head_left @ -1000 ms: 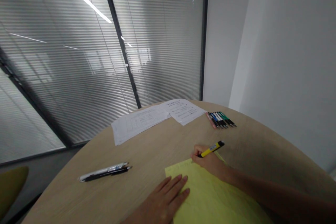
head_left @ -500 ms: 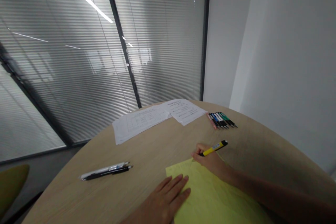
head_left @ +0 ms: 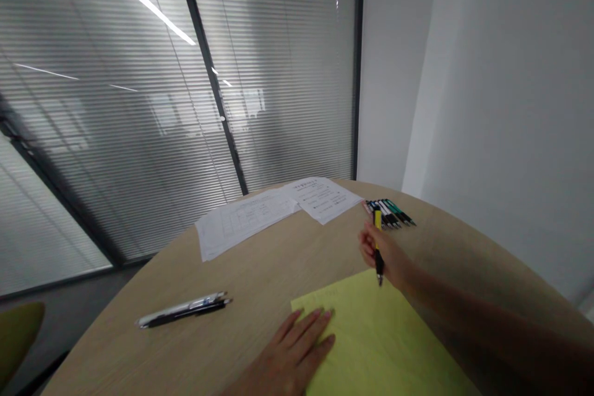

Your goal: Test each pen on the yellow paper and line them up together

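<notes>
So, two hands on the worktop (head_left: 278, 260), which is round-edged and light wood. Left hand (head_left: 292, 352) at bottom centre: fingers apart and flat, fingertips (head_left: 325, 317) pressing on one yellow sheet (head_left: 375, 337), nothing gripped. Right hand (head_left: 384, 250) is closed around one yellow-barrelled pen (head_left: 377, 220), held near vertical, black tip down just over the sheet's top edge. Cannot tell if the tip touches.

Other items: two pens (head_left: 185, 310) lying side by side at lower left, one silver-white, one black, well apart from both hands. Upper right of the worktop, a tight row of pens (head_left: 390, 213), roughly six, with pink, blue, white, black and green visible; exact count unclear. Right hand sits just below that row, nothing between them. Two white printed sheets (head_left: 245, 223) (head_left: 322, 199) at the far edge, overlapping slightly, left of the row. Behind: glass partition with blinds (head_left: 116, 105), white wall (head_left: 487, 105) at right, olive chair (head_left: 16, 334) at far left.
</notes>
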### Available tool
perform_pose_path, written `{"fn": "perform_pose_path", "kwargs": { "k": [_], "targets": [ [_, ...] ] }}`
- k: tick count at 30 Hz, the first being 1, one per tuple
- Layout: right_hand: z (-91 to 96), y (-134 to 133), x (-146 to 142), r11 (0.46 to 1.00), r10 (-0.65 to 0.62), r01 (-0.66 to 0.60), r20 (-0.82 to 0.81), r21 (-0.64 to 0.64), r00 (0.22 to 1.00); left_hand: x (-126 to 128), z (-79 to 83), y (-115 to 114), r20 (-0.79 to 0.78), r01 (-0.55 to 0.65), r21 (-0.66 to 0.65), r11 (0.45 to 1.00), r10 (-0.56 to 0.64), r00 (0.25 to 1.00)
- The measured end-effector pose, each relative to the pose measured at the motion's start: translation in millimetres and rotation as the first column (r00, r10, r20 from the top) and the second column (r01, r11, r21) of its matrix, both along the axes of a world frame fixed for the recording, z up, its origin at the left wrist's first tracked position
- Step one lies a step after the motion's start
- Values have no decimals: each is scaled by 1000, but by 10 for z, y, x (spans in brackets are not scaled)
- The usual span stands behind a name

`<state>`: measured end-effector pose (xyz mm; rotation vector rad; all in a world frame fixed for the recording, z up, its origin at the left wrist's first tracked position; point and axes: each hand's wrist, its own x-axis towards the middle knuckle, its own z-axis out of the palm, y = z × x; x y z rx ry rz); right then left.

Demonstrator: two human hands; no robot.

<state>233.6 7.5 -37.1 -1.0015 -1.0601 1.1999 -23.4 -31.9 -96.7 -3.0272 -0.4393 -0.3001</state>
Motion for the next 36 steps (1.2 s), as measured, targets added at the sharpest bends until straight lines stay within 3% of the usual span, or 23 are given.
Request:
{"fn": "perform_pose_path", "kwargs": {
  "k": [2, 5, 8, 11, 16, 20, 29, 36],
  "targets": [
    [75, 3, 29, 999, -38, 38, -70, 4, 997, 13, 29, -8, 4, -7, -6, 1000, 7, 1000],
    [133, 16, 78, 998, -64, 66, -92, 22, 994, 15, 248, -83, 21, -35, -27, 999, 35, 999],
    [153, 72, 154, 996, -86, 88, -107, 10, 990, -38, 508, -127, -15, -153, -90, 984, 152, 988],
    [201, 138, 243, 996, -85, 79, -166, -42, 982, -128, 629, -59, 66, -229, -88, 969, 235, 970],
    [326, 157, 392, 993, 83, -102, -253, -61, 964, -226, 576, 128, 45, -367, -67, 928, 371, 928],
    [380, 131, 481, 971, 212, -229, -205, -63, 956, -245, 547, 164, -42, -404, -25, 915, 402, 915],
    [467, 106, 541, 978, 191, -205, -198, -49, 961, -263, 550, 165, -78, -400, 23, 916, 400, 913],
    [471, 120, 560, 961, 251, -269, -214, -59, 944, -285, 506, 181, -43, -382, 34, 924, 383, 923]
  ]
}}
